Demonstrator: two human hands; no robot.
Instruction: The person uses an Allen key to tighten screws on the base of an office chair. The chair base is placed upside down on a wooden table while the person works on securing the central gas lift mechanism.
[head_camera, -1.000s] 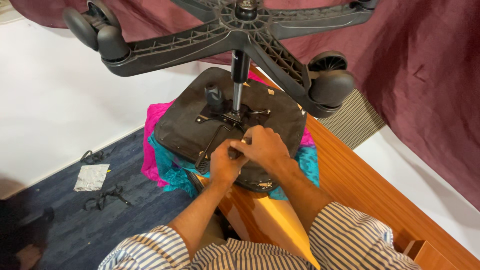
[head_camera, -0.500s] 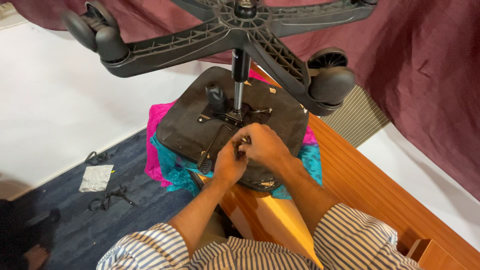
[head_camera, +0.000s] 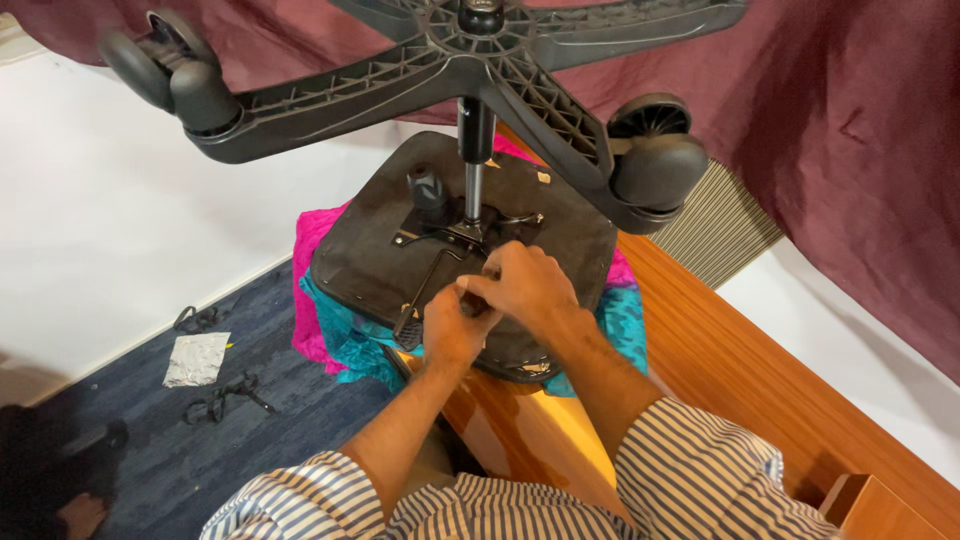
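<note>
An upturned office chair seat lies on pink and teal cloth at the edge of a wooden desk, its five-arm wheeled base standing up on the gas column. The left hand and right hand meet on the seat's underside just below the metal mechanism plate, both curled tight with fingertips pinched together on something too small to make out. A foil scrap lies on the blue floor.

Two hands, one upturned chair seat, two visible castors, one foil scrap.
</note>
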